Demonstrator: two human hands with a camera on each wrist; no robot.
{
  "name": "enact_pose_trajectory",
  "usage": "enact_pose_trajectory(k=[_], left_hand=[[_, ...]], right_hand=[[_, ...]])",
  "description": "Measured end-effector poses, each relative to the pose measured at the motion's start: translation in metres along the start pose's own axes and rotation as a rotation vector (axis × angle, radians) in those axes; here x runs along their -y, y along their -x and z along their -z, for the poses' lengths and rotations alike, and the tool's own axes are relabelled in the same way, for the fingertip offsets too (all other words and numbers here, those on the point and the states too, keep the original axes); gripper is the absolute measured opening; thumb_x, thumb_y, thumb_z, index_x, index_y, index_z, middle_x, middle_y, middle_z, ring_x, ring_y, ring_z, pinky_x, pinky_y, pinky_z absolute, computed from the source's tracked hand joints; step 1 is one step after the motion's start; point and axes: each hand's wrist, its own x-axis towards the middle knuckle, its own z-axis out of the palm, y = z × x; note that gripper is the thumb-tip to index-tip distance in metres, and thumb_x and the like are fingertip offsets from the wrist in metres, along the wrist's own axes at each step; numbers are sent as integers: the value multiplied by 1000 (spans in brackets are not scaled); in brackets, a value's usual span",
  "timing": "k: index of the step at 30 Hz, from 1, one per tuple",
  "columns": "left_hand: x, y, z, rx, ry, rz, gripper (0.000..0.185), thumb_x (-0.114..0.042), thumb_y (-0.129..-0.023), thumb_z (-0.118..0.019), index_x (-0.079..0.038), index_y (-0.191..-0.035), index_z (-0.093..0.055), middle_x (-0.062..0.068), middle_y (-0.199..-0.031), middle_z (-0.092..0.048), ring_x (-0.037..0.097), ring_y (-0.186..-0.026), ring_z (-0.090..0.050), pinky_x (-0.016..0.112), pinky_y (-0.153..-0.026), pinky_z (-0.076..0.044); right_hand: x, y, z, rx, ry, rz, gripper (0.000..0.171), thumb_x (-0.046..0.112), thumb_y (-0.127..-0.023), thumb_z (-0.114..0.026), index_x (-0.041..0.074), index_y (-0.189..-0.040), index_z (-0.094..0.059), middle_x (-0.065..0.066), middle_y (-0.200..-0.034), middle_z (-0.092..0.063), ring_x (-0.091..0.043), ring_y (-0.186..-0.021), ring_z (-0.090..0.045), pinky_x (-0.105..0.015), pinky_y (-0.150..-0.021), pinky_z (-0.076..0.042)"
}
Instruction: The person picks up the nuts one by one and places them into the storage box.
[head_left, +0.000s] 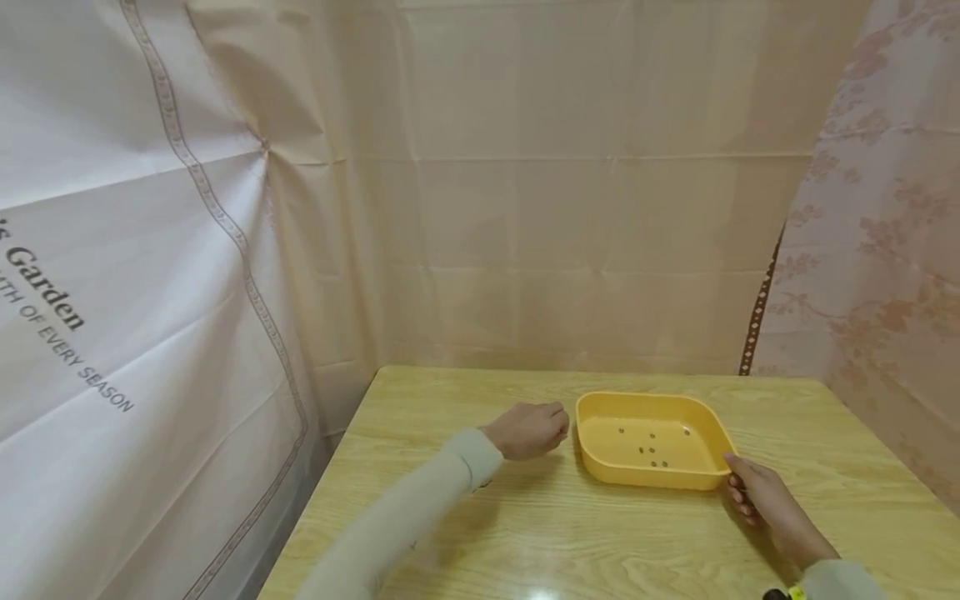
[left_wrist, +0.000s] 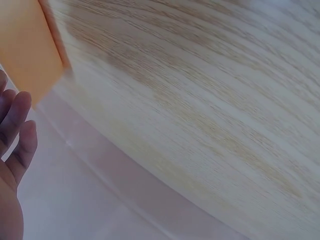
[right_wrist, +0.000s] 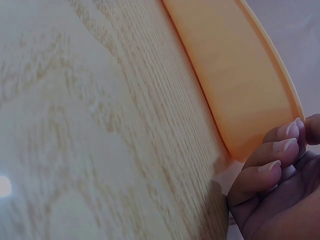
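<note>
A shallow yellow tray (head_left: 649, 479) with several small holes in its floor stands on the wooden table (head_left: 465, 533). My left hand (head_left: 553, 425) hovers just left of the tray's left wall, fingers loosely bent, holding nothing. In the left wrist view its fingers (left_wrist: 17, 132) lie relaxed, apart from the tray (left_wrist: 27, 50). My right hand (head_left: 738, 482) is at the tray's near right corner. In the right wrist view its fingers (right_wrist: 275, 160) curl against the tray's outer wall (right_wrist: 240, 85), with the thumb up at the rim.
Cloth sheets hang close round the table: a white printed one (head_left: 112, 292) on the left, a beige one (head_left: 562, 208) behind, a floral one (head_left: 885, 233) on the right. The table's left edge (head_left: 322, 483) drops off beside my left sleeve.
</note>
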Motion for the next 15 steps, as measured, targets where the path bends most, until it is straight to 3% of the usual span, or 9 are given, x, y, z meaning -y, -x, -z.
enact_pose_trajectory(k=[15], left_hand=[[-12,-16,1,-52,21,-39,15,-20,-109,-49,-16,-106,-63,-6,-96,-57,2,-77,-48,13,-63,-41]], right_hand=[[1,1,-1,-9,1,12,51,54,-110,-35,12,-84,-47,3,-71,-47,-9,-57,-43,-26,-51,-41]])
